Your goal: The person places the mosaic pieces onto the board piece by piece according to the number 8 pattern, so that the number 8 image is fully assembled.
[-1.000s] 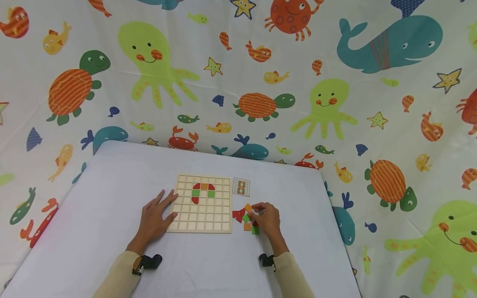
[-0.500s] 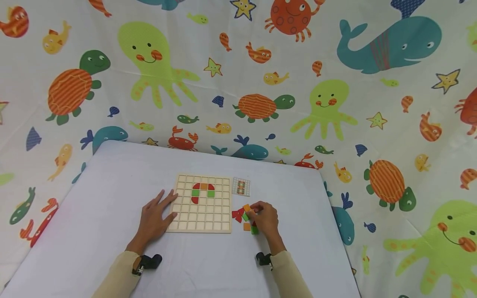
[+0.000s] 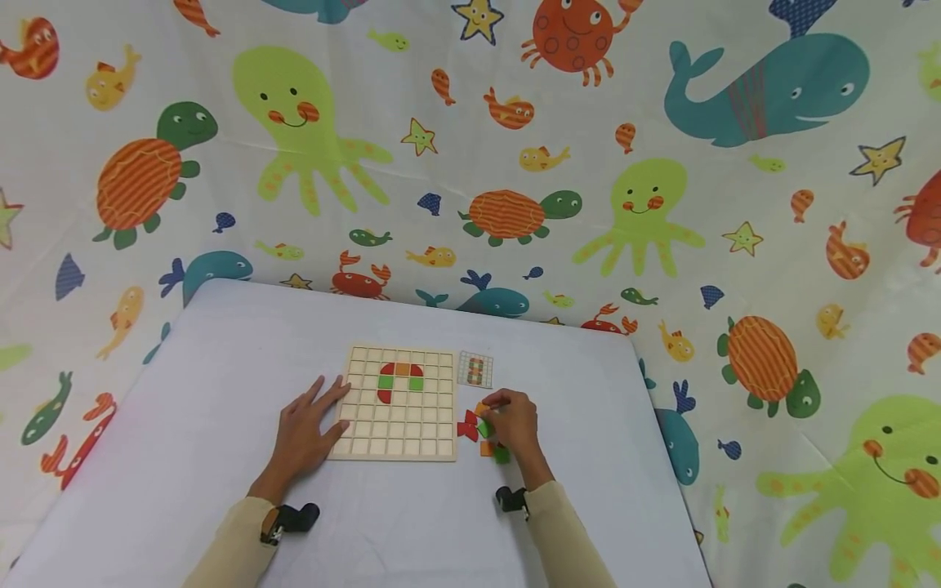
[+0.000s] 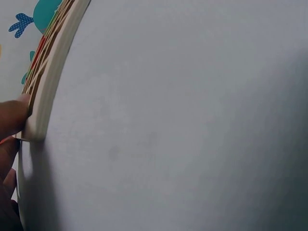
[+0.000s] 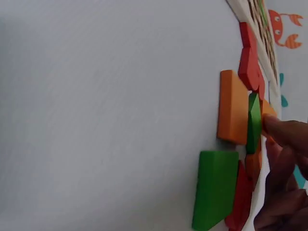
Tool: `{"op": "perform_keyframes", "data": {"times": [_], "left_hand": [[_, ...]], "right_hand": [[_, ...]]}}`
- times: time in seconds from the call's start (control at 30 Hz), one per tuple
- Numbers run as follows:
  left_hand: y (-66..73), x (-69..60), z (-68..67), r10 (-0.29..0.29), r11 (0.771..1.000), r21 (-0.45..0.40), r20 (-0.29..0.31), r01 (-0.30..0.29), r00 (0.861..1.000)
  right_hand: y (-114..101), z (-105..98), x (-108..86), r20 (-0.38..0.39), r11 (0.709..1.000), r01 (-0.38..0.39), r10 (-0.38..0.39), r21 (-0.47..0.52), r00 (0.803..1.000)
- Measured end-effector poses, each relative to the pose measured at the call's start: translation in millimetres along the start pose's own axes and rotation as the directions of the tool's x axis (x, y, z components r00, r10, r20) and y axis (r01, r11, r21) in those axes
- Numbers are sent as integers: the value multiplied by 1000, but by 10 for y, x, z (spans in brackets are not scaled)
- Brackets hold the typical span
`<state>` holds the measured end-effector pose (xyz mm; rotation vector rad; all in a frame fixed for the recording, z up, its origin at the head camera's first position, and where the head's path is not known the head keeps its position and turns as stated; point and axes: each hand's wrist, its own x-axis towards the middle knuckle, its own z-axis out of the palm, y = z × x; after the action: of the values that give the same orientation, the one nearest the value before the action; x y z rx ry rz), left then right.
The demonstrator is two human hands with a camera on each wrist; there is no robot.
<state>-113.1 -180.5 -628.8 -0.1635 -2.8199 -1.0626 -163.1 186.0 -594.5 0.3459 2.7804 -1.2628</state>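
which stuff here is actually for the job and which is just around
Seemingly for the job:
grid board
pieces set in it
loose pieces beside it
pattern card
left hand, on the board
right hand, at loose pieces

Just around:
sea-creature backdrop
white tabletop
black wrist devices

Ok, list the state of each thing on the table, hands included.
Wooden board, flat, partly filled
Six placed pieces, set in cells
Pattern card, flat, right of the board
Loose pieces, clustered off the board
Left hand, fingers spread, touching the board
Right hand, fingers at an orange piece, grip unclear
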Motion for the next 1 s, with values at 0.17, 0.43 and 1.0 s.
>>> {"op": "perform_keyframes", "data": {"times": [0.17, 0.43, 1.0], "left_hand": [[-23, -2, 17, 1, 1000, 6, -1, -1, 1000], [-37, -7, 27, 9, 1000, 8, -5, -9, 1000], [-26, 12, 6, -5, 1000, 10, 15, 5, 1000]], "right_hand": [[-53, -10, 17, 26, 993, 27, -30, 115, 999], [-323, 125, -13, 72, 976, 85, -101, 198, 992], [-810, 746, -15, 172, 955, 197, -237, 223, 956]]}}
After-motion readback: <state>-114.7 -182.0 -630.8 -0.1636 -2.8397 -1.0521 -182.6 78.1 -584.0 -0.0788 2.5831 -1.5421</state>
